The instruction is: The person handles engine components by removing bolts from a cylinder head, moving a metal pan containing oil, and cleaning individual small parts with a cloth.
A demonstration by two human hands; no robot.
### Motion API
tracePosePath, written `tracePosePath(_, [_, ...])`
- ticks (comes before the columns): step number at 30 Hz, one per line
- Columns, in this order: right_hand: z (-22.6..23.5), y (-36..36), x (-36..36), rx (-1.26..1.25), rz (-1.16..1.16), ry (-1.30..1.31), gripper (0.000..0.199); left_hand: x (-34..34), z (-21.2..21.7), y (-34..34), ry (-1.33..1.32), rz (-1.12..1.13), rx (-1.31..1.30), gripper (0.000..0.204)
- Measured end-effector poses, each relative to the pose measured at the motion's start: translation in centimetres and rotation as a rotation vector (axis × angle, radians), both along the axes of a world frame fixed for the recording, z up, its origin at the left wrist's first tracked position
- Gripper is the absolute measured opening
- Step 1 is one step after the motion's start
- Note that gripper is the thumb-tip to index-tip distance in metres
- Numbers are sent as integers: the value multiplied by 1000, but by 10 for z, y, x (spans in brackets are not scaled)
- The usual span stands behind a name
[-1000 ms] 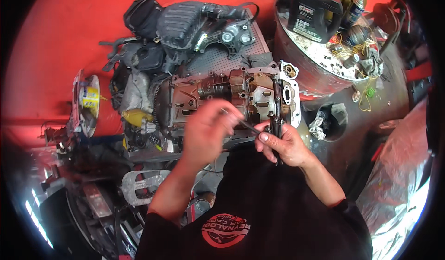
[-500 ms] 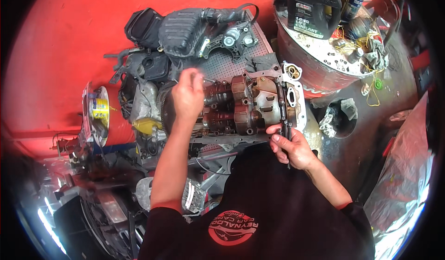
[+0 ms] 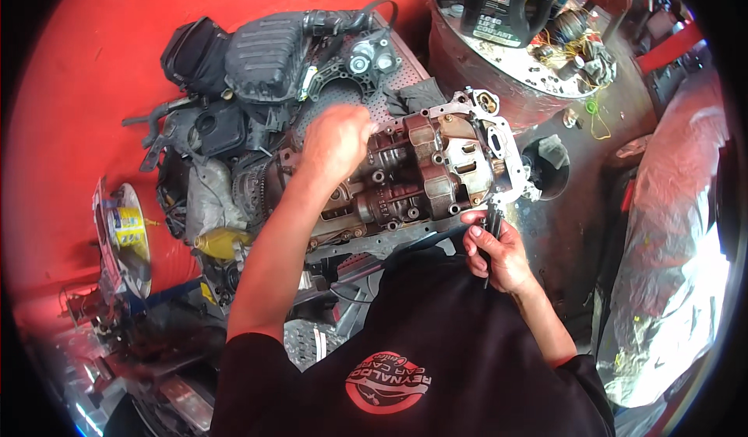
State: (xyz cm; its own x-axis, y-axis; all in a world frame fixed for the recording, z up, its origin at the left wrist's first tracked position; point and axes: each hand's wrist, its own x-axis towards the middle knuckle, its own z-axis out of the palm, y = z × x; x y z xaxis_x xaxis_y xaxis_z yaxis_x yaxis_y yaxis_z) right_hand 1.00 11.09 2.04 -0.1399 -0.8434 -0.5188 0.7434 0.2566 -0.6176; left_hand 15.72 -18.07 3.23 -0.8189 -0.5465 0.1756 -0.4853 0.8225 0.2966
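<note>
An oily engine block (image 3: 401, 192) with its inner metal parts exposed lies in front of me. My left hand (image 3: 335, 145) reaches across it to the far edge, fingers curled closed and pointing at the rim. Whatever those fingertips hold is hidden. At the near right corner of the engine, my right hand (image 3: 499, 254) is closed around a few slim dark metal rods (image 3: 492, 223) that look like long bolts. They stand roughly upright in the grip, their ends showing above and below the fingers.
Behind the engine, a perforated metal table top (image 3: 405, 67) bears a black plastic housing (image 3: 265, 55) and a metal bracket (image 3: 343, 75). A drum (image 3: 475, 71) at the far right carries a black coolant jug (image 3: 502, 8) and loose small parts. A yellow-labelled can (image 3: 128, 227) stands left.
My left hand has shifted right along the engine's far side. The view has turned, so the engine appears tilted. My right hand still grips the dark rods, now apart from the engine's top parts.
</note>
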Motion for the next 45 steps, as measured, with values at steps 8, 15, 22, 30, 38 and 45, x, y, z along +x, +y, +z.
tracePosePath(8, [-2, 24, 13, 44, -8, 15, 41, -7, 22, 10, -376, 306, 171, 17])
tracePosePath(15, [-11, 35, -7, 7, 14, 144, 23, -7, 20, 14, 10, 265, 286, 15])
tracePosePath(22, [-10, 46, -35, -108, 49, 109, 18, -1, 16, 22, 10, 21, -280, 13])
tracePosePath(30, [2, 44, -59, -277, 271, 173, 11, -37, 51, 244, 312, 191, 869, 25])
tracePosePath(38, [-12, 48, -58, -132, 276, 102, 19, 3, 62, 187, 556, 582, 351, 10])
tracePosePath(45, [-24, 48, -53, -124, 268, 62, 21, 31, 46, 119, 306, 622, -203, 12])
